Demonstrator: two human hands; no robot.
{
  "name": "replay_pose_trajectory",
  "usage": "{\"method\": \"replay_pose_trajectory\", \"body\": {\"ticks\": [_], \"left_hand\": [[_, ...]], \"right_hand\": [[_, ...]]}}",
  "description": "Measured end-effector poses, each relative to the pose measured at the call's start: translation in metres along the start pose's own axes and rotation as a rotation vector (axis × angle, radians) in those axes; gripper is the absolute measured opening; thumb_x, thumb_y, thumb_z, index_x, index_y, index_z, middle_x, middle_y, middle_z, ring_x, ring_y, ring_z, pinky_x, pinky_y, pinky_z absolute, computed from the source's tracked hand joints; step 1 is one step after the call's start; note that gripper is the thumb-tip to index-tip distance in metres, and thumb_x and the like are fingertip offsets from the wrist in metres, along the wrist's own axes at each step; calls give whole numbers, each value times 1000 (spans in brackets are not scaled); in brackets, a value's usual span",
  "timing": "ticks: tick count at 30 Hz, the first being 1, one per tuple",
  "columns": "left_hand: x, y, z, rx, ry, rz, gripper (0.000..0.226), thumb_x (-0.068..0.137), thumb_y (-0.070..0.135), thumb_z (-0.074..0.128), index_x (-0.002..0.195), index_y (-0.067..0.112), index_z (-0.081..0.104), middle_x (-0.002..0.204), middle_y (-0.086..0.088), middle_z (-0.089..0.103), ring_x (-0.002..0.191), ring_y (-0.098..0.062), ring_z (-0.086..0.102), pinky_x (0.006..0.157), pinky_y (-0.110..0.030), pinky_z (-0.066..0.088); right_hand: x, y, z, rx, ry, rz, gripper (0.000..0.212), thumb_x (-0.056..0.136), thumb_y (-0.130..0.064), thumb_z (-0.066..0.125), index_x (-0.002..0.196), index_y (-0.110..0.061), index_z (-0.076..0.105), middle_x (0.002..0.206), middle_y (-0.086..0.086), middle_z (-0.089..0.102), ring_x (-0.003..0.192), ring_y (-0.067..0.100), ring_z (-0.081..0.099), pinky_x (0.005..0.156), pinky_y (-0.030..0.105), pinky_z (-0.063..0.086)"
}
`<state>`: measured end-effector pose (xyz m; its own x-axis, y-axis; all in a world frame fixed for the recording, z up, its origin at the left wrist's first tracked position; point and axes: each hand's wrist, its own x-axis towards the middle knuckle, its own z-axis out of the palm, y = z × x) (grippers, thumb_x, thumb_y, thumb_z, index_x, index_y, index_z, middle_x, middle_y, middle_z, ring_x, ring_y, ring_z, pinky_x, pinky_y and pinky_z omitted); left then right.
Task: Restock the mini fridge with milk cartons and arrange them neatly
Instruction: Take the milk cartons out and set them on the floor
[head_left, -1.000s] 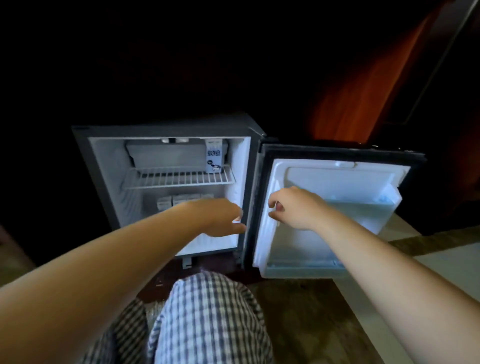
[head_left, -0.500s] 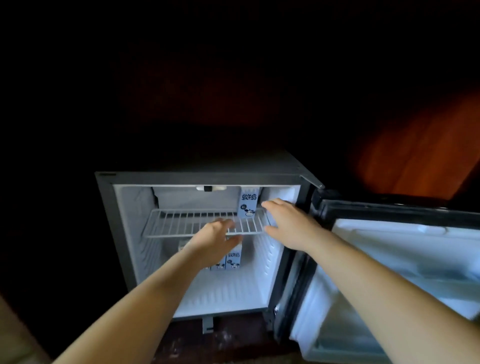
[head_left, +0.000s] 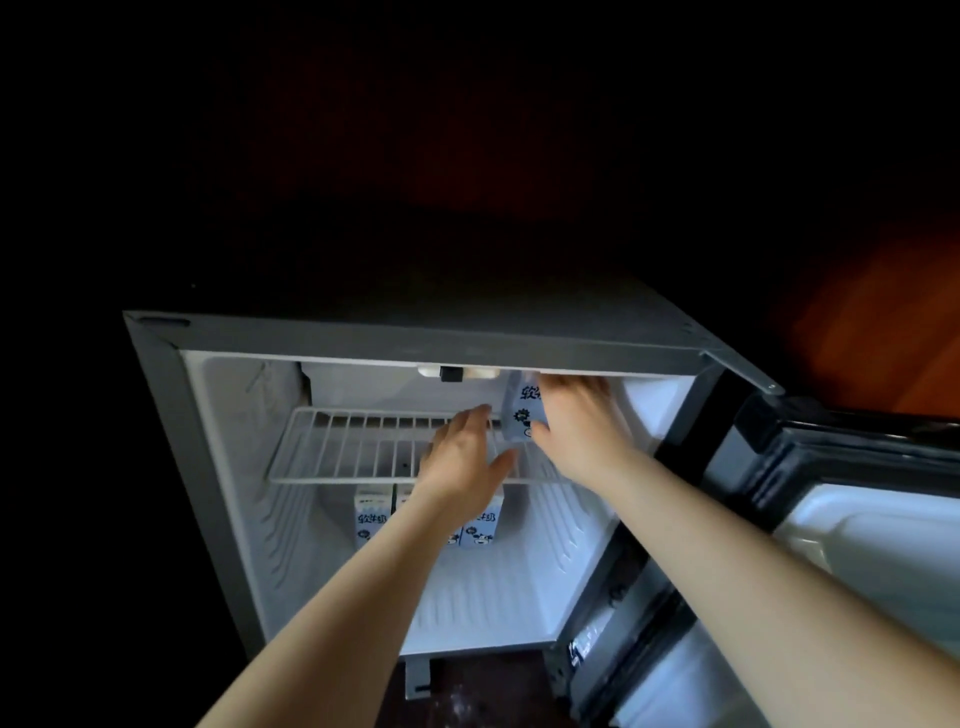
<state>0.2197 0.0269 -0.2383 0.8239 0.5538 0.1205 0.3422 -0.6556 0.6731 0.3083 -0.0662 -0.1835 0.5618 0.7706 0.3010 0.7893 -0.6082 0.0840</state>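
The mini fridge (head_left: 208, 467) stands open before me, with a white wire shelf (head_left: 353, 452) across its upper part. On the right end of that shelf a blue and white milk carton (head_left: 519, 415) leans slightly, and my right hand (head_left: 582, 426) grips it from the right side. My left hand (head_left: 462, 457) lies flat on the shelf just left of the carton, fingers straight. On the fridge floor below, milk cartons (head_left: 371, 519) stand in a row, partly hidden by my left forearm.
The fridge door (head_left: 857, 545) hangs open to the right, its white inner liner facing me. The left half of the wire shelf is bare. Dark surroundings and a wooden panel (head_left: 883, 322) lie behind.
Both hands moved from the fridge's front edge deeper onto the wire shelf. My right hand has closed round the carton on the shelf. The camera came closer.
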Motion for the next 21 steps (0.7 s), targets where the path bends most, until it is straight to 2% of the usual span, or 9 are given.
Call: {"method": "replay_pose_trajectory", "body": {"ticks": [2,6,8,11,13,18,21], "left_hand": [[5,-1,2,2,13,1,67,93,35,52,148,18,19,153,-1,29,141,-23,26,116,-41,22],[10,0,7,-50,10,2,74,92,33,55,150,24,11,155,0,25,143,-23,23,116,-42,21],[9,0,10,-42,6,16,73,92,34,55,150,25,12,155,1,26,142,-23,24,114,-41,22],[7,0,13,-55,4,36,72,91,34,56,150,27,16,152,1,31,140,-23,27,113,-39,23],[5,0,13,-71,11,68,69,90,33,58,148,28,20,149,2,36,138,-23,30,112,-39,25],[1,-1,12,-29,15,137,66,88,34,61,145,30,28,145,3,41,135,-21,35,111,-41,30],[-4,1,9,-35,9,168,63,86,33,64,141,27,35,142,1,45,131,-22,39,109,-40,34]], "right_hand": [[-8,0,4,-16,106,-9,54,84,-14,62,135,-12,45,136,11,49,126,33,44,107,39,33],[-20,4,6,-93,225,59,55,65,-24,84,114,-13,64,107,13,64,98,36,62,84,44,52],[-24,3,1,-90,182,53,57,69,-30,81,121,-15,61,114,13,61,104,38,59,83,46,51],[-30,2,-1,-42,84,18,49,87,-37,61,132,-22,49,130,3,49,119,28,49,81,40,49],[-36,2,-2,-4,74,-2,44,89,-37,58,129,-21,49,126,1,51,114,27,53,77,39,49],[-41,9,-14,97,73,6,41,89,-38,59,124,-19,50,121,0,54,105,28,58,80,37,48],[-45,14,-23,302,97,41,37,86,-32,67,115,-13,57,111,5,61,98,28,59,80,39,50]]}}
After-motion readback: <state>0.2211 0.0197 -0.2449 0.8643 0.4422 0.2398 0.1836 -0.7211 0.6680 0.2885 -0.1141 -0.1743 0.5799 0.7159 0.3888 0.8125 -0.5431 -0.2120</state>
